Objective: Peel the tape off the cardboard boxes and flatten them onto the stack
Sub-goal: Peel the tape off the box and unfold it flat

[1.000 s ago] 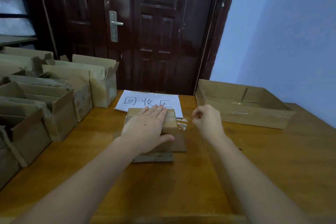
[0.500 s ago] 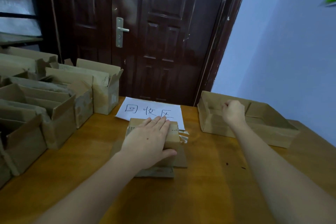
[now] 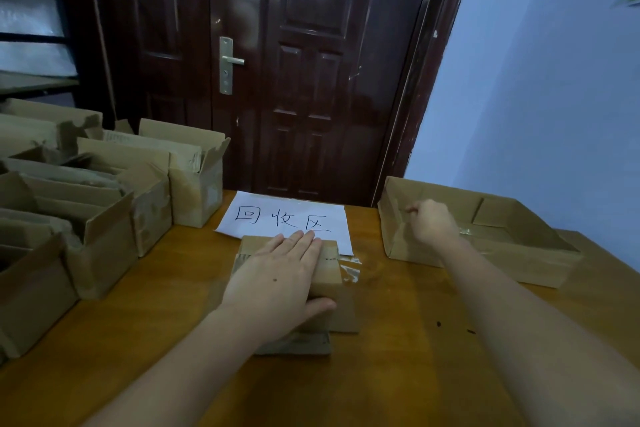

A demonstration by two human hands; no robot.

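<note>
A small stack of flattened cardboard (image 3: 330,272) lies in the middle of the wooden table (image 3: 398,378). My left hand (image 3: 280,282) presses flat on top of it, fingers straight, thumb against its near right edge. Crumpled clear tape (image 3: 350,269) sticks out at the stack's right side. My right hand (image 3: 433,222) hovers over the left part of a shallow open cardboard box (image 3: 519,265) at the right, fingers curled, with nothing visible in them. A strip of clear tape (image 3: 465,230) lies inside that box.
A white paper sign (image 3: 287,215) with handwritten characters lies just behind the stack. Several open cardboard boxes (image 3: 194,184) crowd the table's left side. A dark wooden door (image 3: 311,80) stands behind the table, a pale wall to the right.
My right hand moved from beside the stack to the right and away, ending over the shallow box. My left hand stayed pressed on the stack. The camera tilted up slightly.
</note>
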